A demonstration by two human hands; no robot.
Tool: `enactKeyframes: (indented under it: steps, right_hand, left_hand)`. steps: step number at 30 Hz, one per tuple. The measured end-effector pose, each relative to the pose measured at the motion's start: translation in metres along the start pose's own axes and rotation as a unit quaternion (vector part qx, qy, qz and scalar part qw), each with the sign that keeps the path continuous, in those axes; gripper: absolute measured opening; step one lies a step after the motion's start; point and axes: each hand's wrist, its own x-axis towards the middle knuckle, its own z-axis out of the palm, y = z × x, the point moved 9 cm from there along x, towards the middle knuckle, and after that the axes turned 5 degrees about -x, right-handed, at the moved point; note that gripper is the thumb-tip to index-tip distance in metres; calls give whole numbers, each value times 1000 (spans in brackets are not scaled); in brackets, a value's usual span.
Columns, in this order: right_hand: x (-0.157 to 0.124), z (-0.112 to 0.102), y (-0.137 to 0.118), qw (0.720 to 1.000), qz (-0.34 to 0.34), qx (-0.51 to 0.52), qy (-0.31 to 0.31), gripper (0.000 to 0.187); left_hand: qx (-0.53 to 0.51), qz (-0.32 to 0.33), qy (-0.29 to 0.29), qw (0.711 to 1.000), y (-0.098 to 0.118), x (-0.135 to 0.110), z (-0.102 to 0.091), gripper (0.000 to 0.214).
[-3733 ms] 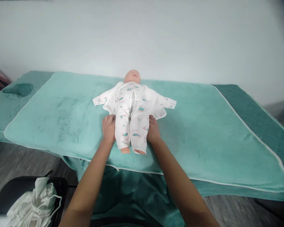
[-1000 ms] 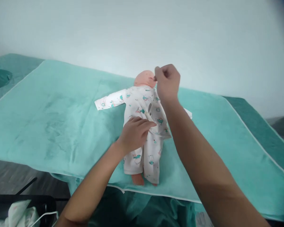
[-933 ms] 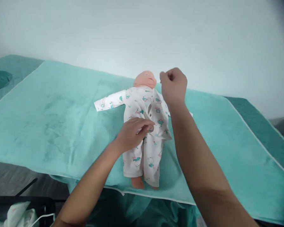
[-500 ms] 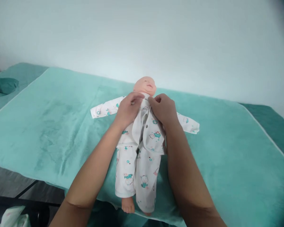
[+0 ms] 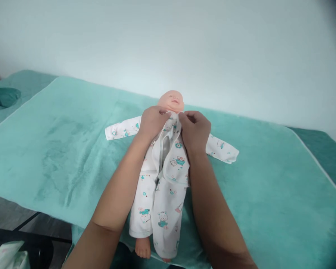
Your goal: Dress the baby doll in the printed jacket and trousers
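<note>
A baby doll (image 5: 170,100) lies on its back, head toward the wall, dressed in a white printed jacket (image 5: 176,160) and matching trousers (image 5: 167,215). At the neckline, my left hand (image 5: 154,121) pinches the jacket's left edge near the collar. Opposite it, my right hand (image 5: 195,129) grips the other collar edge between thumb and fingers. Below my hands the jacket front hangs apart, showing a grey gap down the middle. Both doll sleeves stretch out sideways, and its bare feet stick out of the trouser legs.
A green cover (image 5: 263,179) is spread over the bed under the doll. Behind it rises a white wall (image 5: 168,45). The cover has a hole (image 5: 5,97) at the far left. A black chair (image 5: 42,246) with a pale cloth (image 5: 11,256) stands at the lower left.
My hands have drawn slightly apart at the collar, and the jacket front gapes wider. The doll's legs appear shifted a little to the left.
</note>
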Motion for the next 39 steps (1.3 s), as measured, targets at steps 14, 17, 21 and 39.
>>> enactKeyframes:
  steps: [14,17,21,39]
  right_hand:
    - [1,11,10,997,-41,52,-39,21]
    - [0,10,5,997,-47,46,-38,21]
    - [0,9,3,996,-40,70,-34,20]
    - [2,20,-2,988,-95,87,-83,16]
  left_hand:
    - [-65,45,-35,996,8,0,14,19]
    - [-77,50,-49,995,7,0,15,19]
    - [-124,35,-45,991,0,0,14,16]
    - [-140,49,-46,988,-3,0,17,19]
